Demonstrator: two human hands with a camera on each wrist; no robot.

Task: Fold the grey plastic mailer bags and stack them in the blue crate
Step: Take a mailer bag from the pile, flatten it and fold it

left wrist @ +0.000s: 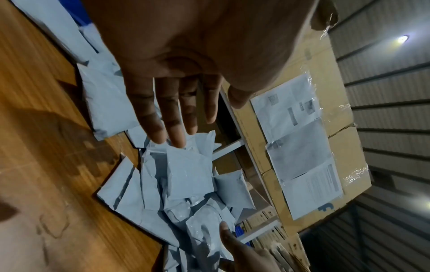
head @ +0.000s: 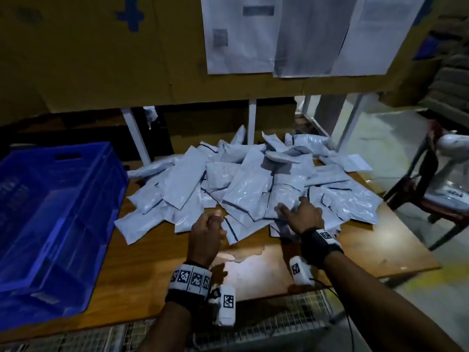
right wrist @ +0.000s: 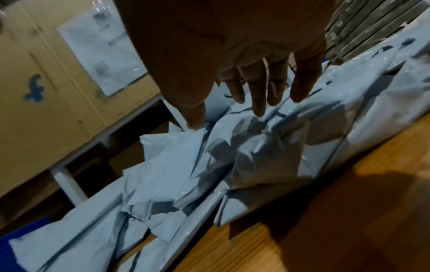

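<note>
On the table, near edge: bare wooden table (head: 266,270) between my wrists and the pile; I see a worn pale patch in its surface there.
Pile: grey mailer bags (head: 243,184) heaped loosely across the table's middle and far side, overlapping at all angles, a few hanging over the far right edge.
Crate: blue crate (head: 53,214) stands on the table's left end, just beside the pile's left fringe; I see no bags inside it.
Left hand: my left hand (head: 206,232) hovers at the pile's near edge, fingers straight and close together, holding nothing, as the left wrist view (left wrist: 167,103) shows.
Right hand: my right hand (head: 303,214) is over the pile's near right part, fingers spread and straight; I cannot tell whether the fingertips (right wrist: 258,108) touch a bag.
Far side: white frame posts (head: 251,120) rise behind the pile, and a cardboard box (head: 101,52) with taped paper sheets (head: 241,36) hangs over them.
Right of table: open floor and a chair (head: 431,194).
</note>
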